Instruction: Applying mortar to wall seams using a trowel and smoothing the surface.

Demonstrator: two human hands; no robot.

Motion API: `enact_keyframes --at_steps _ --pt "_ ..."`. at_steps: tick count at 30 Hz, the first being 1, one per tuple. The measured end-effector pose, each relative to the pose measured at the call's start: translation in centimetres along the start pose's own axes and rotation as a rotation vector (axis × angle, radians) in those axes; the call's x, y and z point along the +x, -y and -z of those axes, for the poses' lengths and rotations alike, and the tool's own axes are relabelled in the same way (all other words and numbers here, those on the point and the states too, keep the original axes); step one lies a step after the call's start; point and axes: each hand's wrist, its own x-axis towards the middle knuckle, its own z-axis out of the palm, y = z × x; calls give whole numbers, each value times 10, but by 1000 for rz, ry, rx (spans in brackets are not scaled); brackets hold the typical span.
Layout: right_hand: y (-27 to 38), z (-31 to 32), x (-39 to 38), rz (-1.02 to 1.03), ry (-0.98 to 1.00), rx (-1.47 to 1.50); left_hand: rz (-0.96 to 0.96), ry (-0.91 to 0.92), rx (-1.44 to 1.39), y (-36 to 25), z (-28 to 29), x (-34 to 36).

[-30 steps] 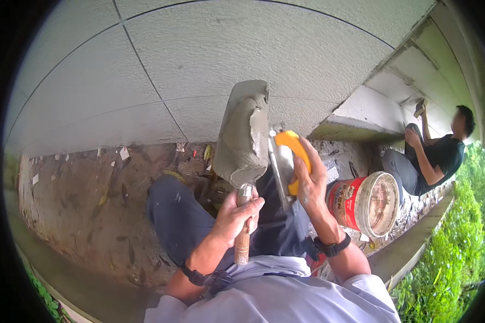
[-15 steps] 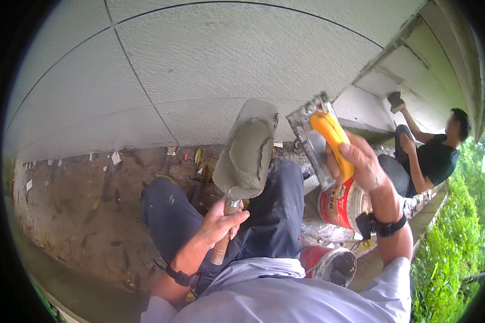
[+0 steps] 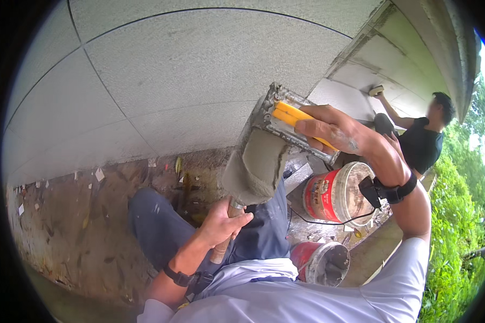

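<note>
My left hand (image 3: pixel 221 225) is closed round the wooden handle of a trowel (image 3: pixel 233 175), held blade-up over my knees. A thick mound of wet grey mortar (image 3: pixel 265 155) lies on its blade. My right hand (image 3: pixel 337 129) grips the yellow handle of a plastering trowel (image 3: pixel 289 114), its fingers wrapped round it. That tool's flat, mortar-smeared metal plate is over the far end of the other blade, at the top of the mortar. Whether its underside touches the mortar is hidden.
A pale panelled wall (image 3: pixel 199 64) with dark joints rises ahead. To my right stand a red-and-white bucket (image 3: pixel 323 196) and a smaller bucket (image 3: pixel 309 258) with grey residue. Farther right, another person (image 3: pixel 423 142) works at the wall. Leaves and scraps litter the muddy ground (image 3: pixel 86 237).
My right hand has swung the plastering trowel left and tilted it over the mortar. The left hand's trowel stays nearly in place. The other person's raised hand has shifted along the wall.
</note>
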Motion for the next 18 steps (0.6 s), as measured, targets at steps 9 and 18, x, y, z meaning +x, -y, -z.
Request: enact_keyframes --at_steps 9,18 --pt "-21 0 -45 354 -540 -997 -83 116 257 -36 -14 11" --pt "-190 14 52 354 -951 -1171 3 -105 -27 -13 15 -2"
